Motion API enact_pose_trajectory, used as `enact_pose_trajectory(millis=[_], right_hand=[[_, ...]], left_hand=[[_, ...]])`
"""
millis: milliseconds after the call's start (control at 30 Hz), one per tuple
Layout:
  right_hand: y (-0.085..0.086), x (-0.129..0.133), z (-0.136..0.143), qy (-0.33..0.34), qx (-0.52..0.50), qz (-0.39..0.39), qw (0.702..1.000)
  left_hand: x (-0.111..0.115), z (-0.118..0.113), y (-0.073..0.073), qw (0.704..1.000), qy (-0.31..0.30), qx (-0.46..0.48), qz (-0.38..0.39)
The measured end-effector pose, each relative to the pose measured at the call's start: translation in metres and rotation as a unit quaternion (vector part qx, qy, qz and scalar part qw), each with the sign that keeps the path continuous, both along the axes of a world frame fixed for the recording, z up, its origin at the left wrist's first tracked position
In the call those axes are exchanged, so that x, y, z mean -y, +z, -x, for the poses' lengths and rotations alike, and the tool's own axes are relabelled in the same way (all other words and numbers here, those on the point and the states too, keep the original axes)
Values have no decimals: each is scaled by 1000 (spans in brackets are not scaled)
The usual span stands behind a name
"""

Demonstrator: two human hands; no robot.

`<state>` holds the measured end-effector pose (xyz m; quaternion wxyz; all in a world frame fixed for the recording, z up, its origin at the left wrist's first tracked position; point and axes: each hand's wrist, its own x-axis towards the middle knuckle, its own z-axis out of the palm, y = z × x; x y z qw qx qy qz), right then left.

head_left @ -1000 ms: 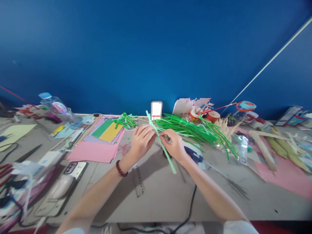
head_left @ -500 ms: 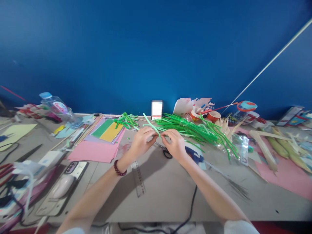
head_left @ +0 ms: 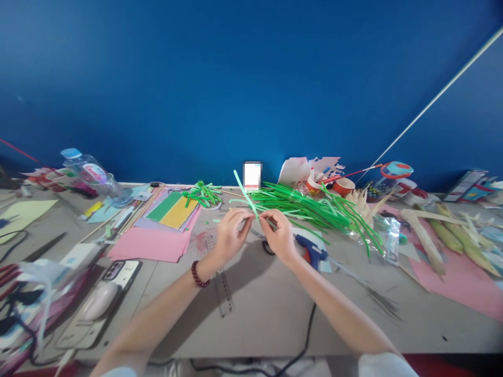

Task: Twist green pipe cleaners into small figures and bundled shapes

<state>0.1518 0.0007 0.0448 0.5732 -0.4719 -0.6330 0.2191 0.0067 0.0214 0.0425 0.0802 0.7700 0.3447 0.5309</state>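
Observation:
A light green pipe cleaner (head_left: 244, 191) rises up and to the left from between my fingertips. My left hand (head_left: 231, 233) pinches it near its lower end, and my right hand (head_left: 280, 235) pinches it from the other side, the fingertips almost meeting. Below and behind my right hand lie scissors (head_left: 268, 247), partly hidden by it. A blue glue gun (head_left: 312, 250) rests just right of that hand. Beneath my left wrist is a clear ruler (head_left: 225, 296). Behind the hands spreads a big bundle of green pipe cleaners (head_left: 314, 209).
Pink paper (head_left: 149, 245) and a pack of coloured sheets (head_left: 168, 209) lie left, near a pile of bent green pieces (head_left: 202, 193). A phone (head_left: 84, 330) with a mouse (head_left: 102, 301) on it is at front left. A bottle (head_left: 92, 173) leans behind. Corn husks (head_left: 451, 230) lie right.
The pipe cleaner between my fingers now stands more upright, its free end higher. My left hand has shifted slightly, its wrist a little to the right; my right hand has barely moved.

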Motion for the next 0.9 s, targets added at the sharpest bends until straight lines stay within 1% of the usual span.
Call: enact_pose_trajectory(millis=[67,233,333,400,467,600,700,767,833,900], right_hand=[[2,0,-2,7,4,-4,1000],[6,-1,-6,1,28,-28,999],[7,-1,-8,16,57,-46,997],[6,-2,-9,25,76,-58,995],[4,-4,-10,37,92,-67,993],[2,-9,-17,64,148,-88,983],[6,-12,-22,85,231,-116,962],[10,-12,-25,98,268,-126,950],[13,-11,-26,99,273,-127,948],[12,-11,-26,90,258,-122,954]], left_hand=[[0,0,4,999,-13,9,39],[0,0,14,989,-55,21,133],[-4,3,19,972,-83,24,218],[-7,7,22,960,-102,14,260],[-10,10,23,958,-113,1,263],[-11,14,23,968,-108,-37,225],[-8,14,24,968,-109,-69,215],[-7,13,25,966,-115,-75,221],[-7,12,24,963,-117,-63,234],[-8,11,23,962,-114,-44,245]])
